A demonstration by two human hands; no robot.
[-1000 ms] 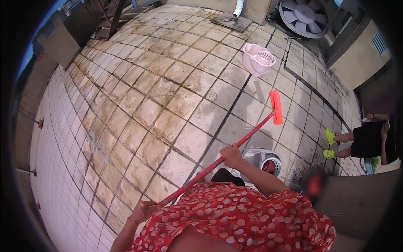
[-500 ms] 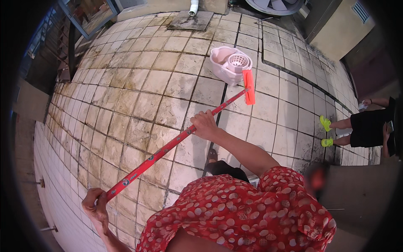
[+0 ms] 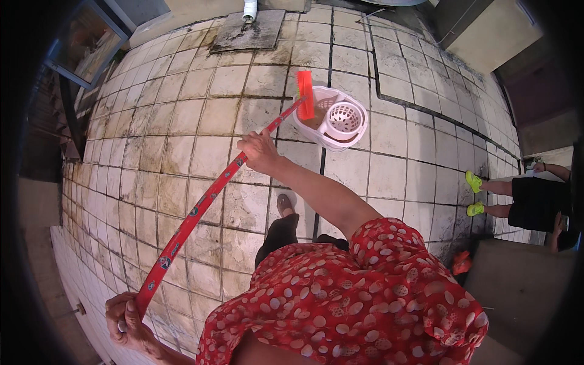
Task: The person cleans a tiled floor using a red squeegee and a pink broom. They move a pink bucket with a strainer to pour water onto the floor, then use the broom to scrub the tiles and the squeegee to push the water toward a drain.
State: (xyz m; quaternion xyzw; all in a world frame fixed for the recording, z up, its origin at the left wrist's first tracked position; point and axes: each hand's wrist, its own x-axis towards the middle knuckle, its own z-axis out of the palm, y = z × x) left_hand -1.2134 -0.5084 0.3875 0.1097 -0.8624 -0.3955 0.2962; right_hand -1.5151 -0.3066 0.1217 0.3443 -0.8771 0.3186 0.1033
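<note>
A long-handled floor brush with a red pole slants across the view. Its orange-red brush head is over the left side of a pale pink mop bucket; I cannot tell whether it touches the bucket. My left hand, with a ring on one finger, is closed around the lower left end of the pole. Farther up, my right hand grips the pole below the brush head. A round wringer basket with slots sits in the bucket's right part.
Stained white tiles with dark joints cover the floor. A person in dark clothes and yellow-green shoes stands at the right. At the back, a white pipe ends above a grey slab. An open framed door stands at far left.
The brush head has swung left, from the bucket's right side to over its left part. Both hands have shifted left with the pole. My foot has stepped forward.
</note>
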